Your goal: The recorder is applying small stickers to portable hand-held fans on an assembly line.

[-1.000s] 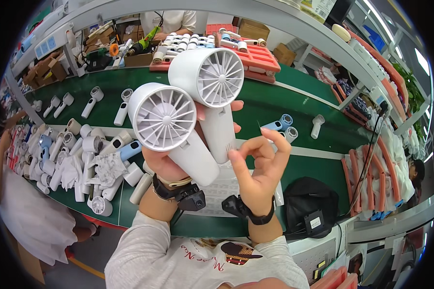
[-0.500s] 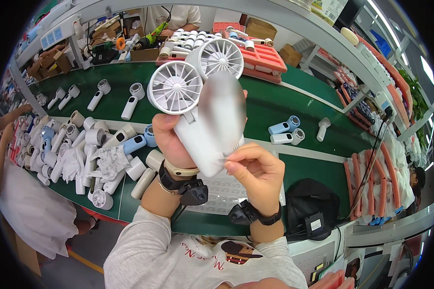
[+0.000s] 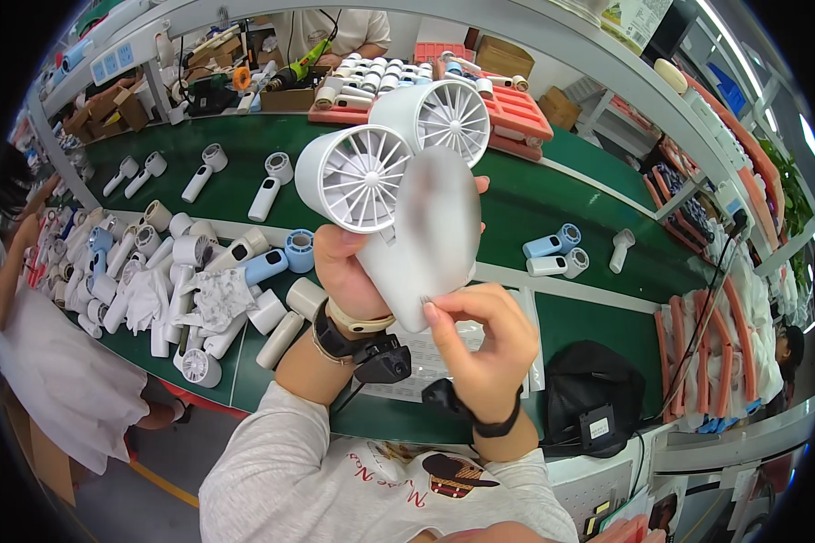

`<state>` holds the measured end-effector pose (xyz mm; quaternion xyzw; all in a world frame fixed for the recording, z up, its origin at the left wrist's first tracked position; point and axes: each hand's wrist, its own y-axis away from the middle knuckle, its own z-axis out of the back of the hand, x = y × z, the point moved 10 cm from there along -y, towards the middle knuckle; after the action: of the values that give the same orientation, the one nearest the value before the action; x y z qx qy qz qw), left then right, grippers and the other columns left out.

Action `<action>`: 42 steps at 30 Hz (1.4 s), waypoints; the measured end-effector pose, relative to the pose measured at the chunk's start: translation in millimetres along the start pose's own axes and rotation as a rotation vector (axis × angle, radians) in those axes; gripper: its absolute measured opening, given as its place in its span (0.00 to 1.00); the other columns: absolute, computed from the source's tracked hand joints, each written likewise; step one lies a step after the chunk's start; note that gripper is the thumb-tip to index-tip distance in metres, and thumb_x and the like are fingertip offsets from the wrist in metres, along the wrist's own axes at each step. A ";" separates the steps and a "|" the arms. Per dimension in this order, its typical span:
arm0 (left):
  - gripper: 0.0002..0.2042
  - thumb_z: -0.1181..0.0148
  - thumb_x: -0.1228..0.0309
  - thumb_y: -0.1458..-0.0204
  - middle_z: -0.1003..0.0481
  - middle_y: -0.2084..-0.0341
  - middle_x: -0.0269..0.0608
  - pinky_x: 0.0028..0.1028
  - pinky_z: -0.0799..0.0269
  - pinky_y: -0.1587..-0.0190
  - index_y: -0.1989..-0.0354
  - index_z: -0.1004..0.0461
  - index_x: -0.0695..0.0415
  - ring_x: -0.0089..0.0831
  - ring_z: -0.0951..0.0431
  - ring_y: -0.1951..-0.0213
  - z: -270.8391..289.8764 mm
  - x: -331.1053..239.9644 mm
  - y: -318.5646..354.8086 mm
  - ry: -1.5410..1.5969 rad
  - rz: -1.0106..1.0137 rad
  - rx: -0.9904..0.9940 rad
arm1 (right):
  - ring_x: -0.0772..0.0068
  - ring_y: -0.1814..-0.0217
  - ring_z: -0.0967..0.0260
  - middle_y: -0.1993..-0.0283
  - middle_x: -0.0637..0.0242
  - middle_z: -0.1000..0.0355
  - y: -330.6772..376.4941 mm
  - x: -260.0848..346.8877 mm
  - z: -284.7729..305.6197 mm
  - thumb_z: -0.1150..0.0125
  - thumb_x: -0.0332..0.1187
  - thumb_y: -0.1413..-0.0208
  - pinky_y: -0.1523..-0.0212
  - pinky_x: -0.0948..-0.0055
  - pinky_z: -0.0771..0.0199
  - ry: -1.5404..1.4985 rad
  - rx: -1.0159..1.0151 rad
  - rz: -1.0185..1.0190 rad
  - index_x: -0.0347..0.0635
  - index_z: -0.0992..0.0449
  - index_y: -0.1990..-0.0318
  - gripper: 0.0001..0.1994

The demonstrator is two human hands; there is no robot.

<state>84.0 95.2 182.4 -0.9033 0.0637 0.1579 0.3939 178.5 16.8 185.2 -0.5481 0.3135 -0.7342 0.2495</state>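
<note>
The left hand (image 3: 349, 271) is wrapped around two white plastic handheld fans (image 3: 398, 208). The right hand (image 3: 484, 339) pinches one handle's bottom. They look light, hard and smooth; hold the handles.

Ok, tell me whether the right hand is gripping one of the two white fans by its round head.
No: the right hand only pinches the lower end of a white fan handle, while the left hand holds both fans.
</note>
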 end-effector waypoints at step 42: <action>0.22 0.39 0.52 0.55 0.27 0.60 0.39 0.40 0.39 0.52 0.54 0.27 0.50 0.39 0.28 0.55 108.6 129.1 99.1 -1.966 0.727 0.802 | 0.83 0.72 0.40 0.70 0.72 0.36 10.9 20.6 129.7 0.42 0.18 0.52 0.68 0.83 0.39 -0.034 -0.509 0.162 0.36 0.33 0.63 0.10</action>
<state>156.4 108.3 1.0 -0.1216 0.0310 0.8759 0.4660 297.7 -29.4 216.8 -0.5786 0.5264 -0.6002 0.1669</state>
